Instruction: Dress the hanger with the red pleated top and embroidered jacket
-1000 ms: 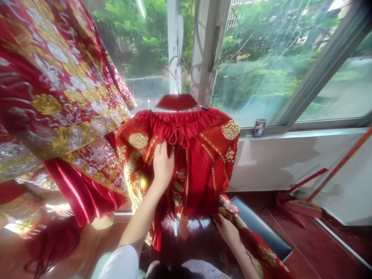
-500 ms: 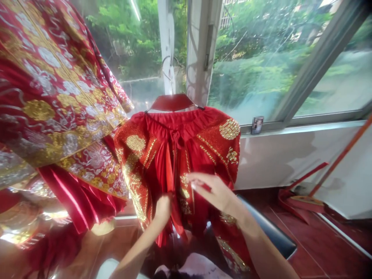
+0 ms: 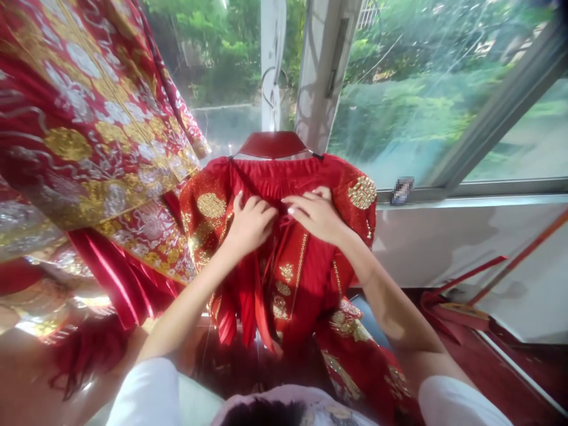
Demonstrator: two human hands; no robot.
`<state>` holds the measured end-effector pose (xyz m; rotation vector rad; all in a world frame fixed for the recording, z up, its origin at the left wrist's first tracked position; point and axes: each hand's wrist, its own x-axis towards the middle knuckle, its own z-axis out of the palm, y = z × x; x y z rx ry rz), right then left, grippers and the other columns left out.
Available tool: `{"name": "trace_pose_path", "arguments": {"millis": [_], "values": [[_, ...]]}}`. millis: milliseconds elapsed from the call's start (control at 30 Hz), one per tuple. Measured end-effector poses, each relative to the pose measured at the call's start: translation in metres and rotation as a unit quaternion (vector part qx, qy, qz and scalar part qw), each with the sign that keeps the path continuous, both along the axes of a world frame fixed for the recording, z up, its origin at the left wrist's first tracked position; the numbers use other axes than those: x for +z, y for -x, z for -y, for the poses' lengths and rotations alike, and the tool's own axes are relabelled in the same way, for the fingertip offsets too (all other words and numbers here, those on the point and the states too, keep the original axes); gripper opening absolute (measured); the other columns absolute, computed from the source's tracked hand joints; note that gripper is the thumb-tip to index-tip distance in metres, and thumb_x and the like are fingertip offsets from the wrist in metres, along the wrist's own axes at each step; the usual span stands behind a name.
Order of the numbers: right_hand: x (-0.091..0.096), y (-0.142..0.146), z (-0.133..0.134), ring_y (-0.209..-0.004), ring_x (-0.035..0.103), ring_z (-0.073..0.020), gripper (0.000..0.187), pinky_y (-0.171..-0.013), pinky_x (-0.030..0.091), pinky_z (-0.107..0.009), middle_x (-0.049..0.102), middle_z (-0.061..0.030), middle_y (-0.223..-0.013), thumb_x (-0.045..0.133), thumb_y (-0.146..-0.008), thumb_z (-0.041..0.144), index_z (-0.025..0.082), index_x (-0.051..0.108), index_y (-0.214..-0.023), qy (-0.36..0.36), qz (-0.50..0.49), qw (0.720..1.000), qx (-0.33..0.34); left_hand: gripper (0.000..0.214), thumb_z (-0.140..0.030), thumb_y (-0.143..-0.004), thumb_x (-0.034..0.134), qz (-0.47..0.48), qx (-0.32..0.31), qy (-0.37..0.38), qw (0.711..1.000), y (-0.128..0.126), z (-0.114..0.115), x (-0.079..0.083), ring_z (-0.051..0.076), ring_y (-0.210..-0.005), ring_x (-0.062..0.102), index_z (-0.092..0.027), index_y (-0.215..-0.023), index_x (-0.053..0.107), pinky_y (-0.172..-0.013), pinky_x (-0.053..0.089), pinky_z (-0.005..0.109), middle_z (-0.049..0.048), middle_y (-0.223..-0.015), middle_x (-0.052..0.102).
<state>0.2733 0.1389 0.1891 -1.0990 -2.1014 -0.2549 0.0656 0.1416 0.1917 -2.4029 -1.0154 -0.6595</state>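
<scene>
A red pleated garment (image 3: pixel 270 171) with a gathered top edge and thin ties hangs from a hanger (image 3: pixel 274 145) with a broad red bar. Around it, on the same hanger, is a red jacket (image 3: pixel 361 219) with gold embroidery and beaded lines. At the gathered top, my left hand (image 3: pixel 252 222) lies with its fingers bent into the cloth on the left side. My right hand (image 3: pixel 315 213) pinches the cloth beside the ties, its fingertips close to the left ones. The undersides of both hands are hidden.
At the left hangs a large red robe (image 3: pixel 97 118) with gold and silver flowers. A window (image 3: pixel 399 106) fills the back, and a small pixelated card (image 3: pixel 402 190) stands on its sill. A broom or dustpan (image 3: pixel 452 313) with a red handle is at the right.
Both hands have risen from the lower front of the garment to its gathered top and come close together. The hanging garments appear slightly further right and higher in view.
</scene>
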Motion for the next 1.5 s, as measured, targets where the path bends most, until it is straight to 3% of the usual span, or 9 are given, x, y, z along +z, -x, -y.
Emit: {"name": "trace_pose_path", "arguments": {"millis": [233, 400, 567, 667, 733, 833, 1100, 1333, 1500], "values": [[-0.021, 0.011, 0.057, -0.077, 0.055, -0.0167, 0.04, -0.084, 0.038, -0.033, 0.066, -0.0062, -0.076, 0.034, -0.1, 0.031, 0.016, 0.068, -0.085, 0.02, 0.081, 0.979, 0.188, 0.025, -0.043, -0.087, 0.057, -0.015, -0.096, 0.103, 0.99, 0.034, 0.035, -0.011, 0.028, -0.116, 0.048, -0.021, -0.08, 0.067, -0.108, 0.015, 0.057, 0.0043, -0.109, 0.064], [-0.038, 0.031, 0.086, -0.063, 0.053, -0.0158, 0.029, -0.068, 0.036, -0.03, 0.063, -0.0069, -0.07, 0.039, -0.098, 0.024, 0.013, 0.064, -0.086, 0.204, 0.185, 0.961, 0.02, 0.024, -0.037, -0.084, 0.059, -0.027, -0.072, 0.097, 0.992, 0.025, 0.035, -0.007, 0.026, -0.108, 0.051, -0.018, -0.071, 0.064, -0.101, 0.021, 0.054, 0.0036, -0.099, 0.064], [-0.051, 0.005, 0.081, -0.062, 0.056, -0.0103, 0.024, -0.06, 0.037, -0.021, 0.063, 0.0, -0.071, 0.043, -0.096, 0.032, 0.016, 0.06, -0.09, 0.512, 0.14, 0.813, 0.241, 0.018, -0.023, -0.073, 0.059, -0.04, -0.061, 0.107, 0.992, 0.024, 0.037, -0.003, 0.023, -0.094, 0.053, -0.015, -0.056, 0.054, -0.095, 0.024, 0.049, 0.003, -0.089, 0.063], [-0.072, -0.009, 0.071, -0.073, 0.062, -0.0115, 0.024, -0.066, 0.045, -0.02, 0.068, -0.0035, -0.082, 0.05, -0.091, 0.03, 0.013, 0.066, -0.096, 0.587, 0.097, 0.731, 0.335, 0.006, -0.017, -0.073, 0.056, -0.052, -0.018, 0.091, 0.994, 0.028, 0.038, -0.005, 0.02, -0.082, 0.053, -0.016, -0.069, 0.061, -0.087, 0.028, 0.046, 0.0032, -0.083, 0.063], [-0.083, -0.008, 0.068, -0.092, 0.064, -0.0156, 0.029, -0.079, 0.049, -0.024, 0.071, -0.0077, -0.099, 0.052, -0.09, 0.034, 0.013, 0.071, -0.097, 0.557, 0.029, 0.757, 0.341, 0.015, -0.02, -0.081, 0.056, -0.062, 0.01, 0.08, 0.995, 0.028, 0.038, -0.008, 0.022, -0.081, 0.054, -0.016, -0.092, 0.065, -0.081, 0.029, 0.043, 0.0049, -0.084, 0.064], [-0.087, 0.009, 0.068, -0.102, 0.066, -0.0198, 0.036, -0.086, 0.052, -0.03, 0.07, -0.0096, -0.11, 0.053, -0.09, 0.041, 0.016, 0.073, -0.105, 0.47, -0.187, 0.837, 0.21, 0.019, -0.026, -0.092, 0.053, -0.095, 0.021, 0.074, 0.992, 0.024, 0.038, -0.01, 0.024, -0.087, 0.053, -0.015, -0.1, 0.066, -0.077, 0.027, 0.041, 0.0074, -0.088, 0.063], [-0.074, 0.065, 0.059, -0.07, 0.068, -0.0186, 0.024, -0.07, 0.056, -0.031, 0.073, -0.0081, -0.081, 0.062, -0.081, 0.031, 0.013, 0.075, -0.092, 0.263, -0.407, 0.875, 0.018, 0.023, -0.027, -0.097, 0.048, -0.059, -0.04, 0.144, 0.987, 0.023, 0.043, -0.009, 0.022, -0.092, 0.048, -0.017, -0.099, 0.068, -0.078, 0.024, 0.039, 0.0065, -0.097, 0.063], [-0.079, 0.068, 0.061, -0.066, 0.064, -0.017, 0.017, -0.061, 0.053, -0.028, 0.072, -0.0065, -0.078, 0.07, -0.072, 0.032, 0.016, 0.071, -0.076, 0.237, -0.473, 0.848, 0.009, 0.024, -0.023, -0.098, 0.045, -0.037, -0.061, 0.169, 0.983, 0.026, 0.048, -0.007, 0.02, -0.093, 0.047, -0.02, -0.103, 0.068, -0.08, 0.022, 0.04, 0.0051, -0.098, 0.064], [-0.073, 0.066, 0.065, -0.059, 0.061, -0.0145, 0.026, -0.05, 0.051, -0.026, 0.069, -0.0042, -0.073, 0.076, -0.066, 0.038, 0.016, 0.069, -0.079, 0.314, -0.535, 0.783, 0.036, 0.026, -0.016, -0.097, 0.045, -0.036, -0.085, 0.188, 0.978, 0.027, 0.048, -0.005, 0.02, -0.093, 0.048, -0.022, -0.101, 0.069, -0.082, 0.022, 0.041, 0.0045, -0.098, 0.064]]}}
